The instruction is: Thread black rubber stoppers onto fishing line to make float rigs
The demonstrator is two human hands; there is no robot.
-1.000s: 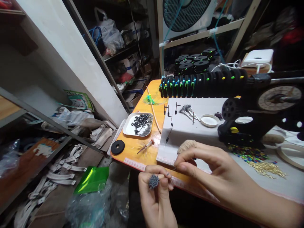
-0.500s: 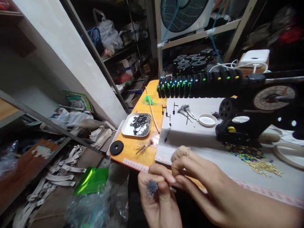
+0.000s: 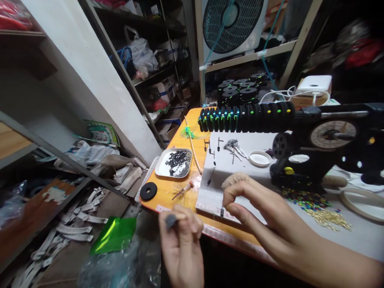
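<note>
My left hand is closed round a small bundle with a dark grey tip, below the table's front edge. Over the front of the grey-white board, my right hand pinches a small black piece that hangs below its fingertips. A tan fuzzy pad shows just behind the right fingers. On the orange table, a white tray holds black and grey small parts. A black ring lies at the table's left corner, and a wire bundle lies to its right.
A black machine with a row of black discs stands on the right. Beads and gold pieces lie in front of it. A round white dish sits mid-board. A fan stands behind.
My hands have moved apart, the left one down and left. The small black piece now shows under my right fingertips. The view has shifted slightly.
</note>
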